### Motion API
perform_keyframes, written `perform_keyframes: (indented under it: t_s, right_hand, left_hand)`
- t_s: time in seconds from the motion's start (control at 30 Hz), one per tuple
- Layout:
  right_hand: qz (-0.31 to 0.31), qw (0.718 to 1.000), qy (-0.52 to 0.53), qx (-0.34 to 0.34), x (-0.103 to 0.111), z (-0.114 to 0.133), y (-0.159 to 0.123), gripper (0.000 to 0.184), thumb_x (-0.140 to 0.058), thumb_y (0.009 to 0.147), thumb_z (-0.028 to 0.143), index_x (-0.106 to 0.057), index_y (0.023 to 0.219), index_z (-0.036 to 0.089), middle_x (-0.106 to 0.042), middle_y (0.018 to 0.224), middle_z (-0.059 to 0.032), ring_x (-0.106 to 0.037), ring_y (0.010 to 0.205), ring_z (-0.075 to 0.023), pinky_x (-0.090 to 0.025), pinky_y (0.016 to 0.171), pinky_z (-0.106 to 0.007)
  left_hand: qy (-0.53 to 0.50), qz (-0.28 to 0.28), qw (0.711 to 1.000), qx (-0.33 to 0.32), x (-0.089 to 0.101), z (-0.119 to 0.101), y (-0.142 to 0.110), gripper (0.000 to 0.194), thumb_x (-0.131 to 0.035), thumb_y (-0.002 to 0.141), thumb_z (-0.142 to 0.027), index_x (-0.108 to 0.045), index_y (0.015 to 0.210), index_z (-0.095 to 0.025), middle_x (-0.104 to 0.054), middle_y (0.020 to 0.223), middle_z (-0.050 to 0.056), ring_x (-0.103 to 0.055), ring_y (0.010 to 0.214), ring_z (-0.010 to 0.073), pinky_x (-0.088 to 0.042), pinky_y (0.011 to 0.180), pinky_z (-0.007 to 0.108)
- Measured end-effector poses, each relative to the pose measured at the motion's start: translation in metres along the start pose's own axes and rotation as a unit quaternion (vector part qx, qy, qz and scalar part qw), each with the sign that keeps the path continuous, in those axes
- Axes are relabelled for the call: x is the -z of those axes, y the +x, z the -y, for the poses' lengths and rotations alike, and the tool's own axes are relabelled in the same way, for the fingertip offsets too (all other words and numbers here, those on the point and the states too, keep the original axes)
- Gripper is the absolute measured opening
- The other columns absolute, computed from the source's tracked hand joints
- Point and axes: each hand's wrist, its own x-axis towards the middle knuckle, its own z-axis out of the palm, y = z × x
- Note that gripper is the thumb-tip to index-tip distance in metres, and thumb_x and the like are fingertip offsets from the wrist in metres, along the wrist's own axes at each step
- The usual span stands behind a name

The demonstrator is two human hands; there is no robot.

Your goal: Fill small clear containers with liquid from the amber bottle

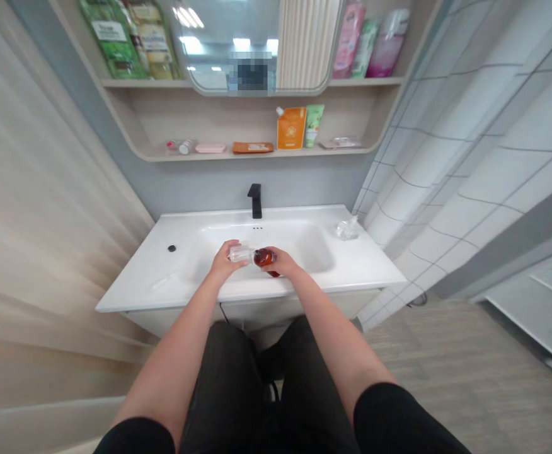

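Note:
Over the front of the white sink [321, 249], my left hand [222, 260] is closed around a small clear container [239, 253] that lies tilted on its side. My right hand [280, 261] grips a brown bottle [263, 257], its dark neck pointing left toward the mouth of the clear container. The two vessels nearly meet; whether they touch I cannot tell. Liquid passing between them cannot be made out. Behind both hands stands a black faucet [256, 200].
A clear plastic item [347, 228] sits on the counter's right side, and a faint clear strip [163, 281] at the left. A black round cap [171, 248] is also there. Above hangs a mirror cabinet with an orange pouch [291, 128] and several bottles. Curtains flank both sides.

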Motion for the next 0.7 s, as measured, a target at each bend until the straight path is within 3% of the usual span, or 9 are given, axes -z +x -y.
perform_keyframes:
  t_s: [0.5, 0.7]
  right_hand:
    - [-0.001, 1.000, 0.001, 0.001, -0.0005, 0.0009, -0.0009, 0.072, -0.096, 0.061, 0.023, -0.076, 0.130, 0.029, -0.083, 0.112, 0.0002, -0.077, 0.104, -0.0266, -0.060, 0.101, -0.042]
    - [-0.005, 1.000, -0.009, 0.011, -0.0009, -0.0047, 0.0027, 0.072, -0.097, 0.060, 0.023, -0.077, 0.129, 0.030, -0.083, 0.116, 0.0001, -0.077, 0.107, -0.0274, -0.058, 0.106, -0.044]
  left_hand:
    - [0.003, -0.002, 1.000, -0.020, 0.0002, 0.0023, 0.0020, 0.087, -0.104, 0.050, -0.034, -0.066, 0.128, -0.025, -0.071, 0.130, 0.010, -0.070, 0.123, 0.0310, -0.057, 0.109, 0.050]
    - [-0.006, -0.012, 1.000, -0.012, 0.0003, 0.0065, 0.0029, 0.090, -0.105, 0.047, -0.032, -0.067, 0.129, -0.024, -0.069, 0.128, 0.009, -0.071, 0.115, 0.0288, -0.059, 0.106, 0.049]
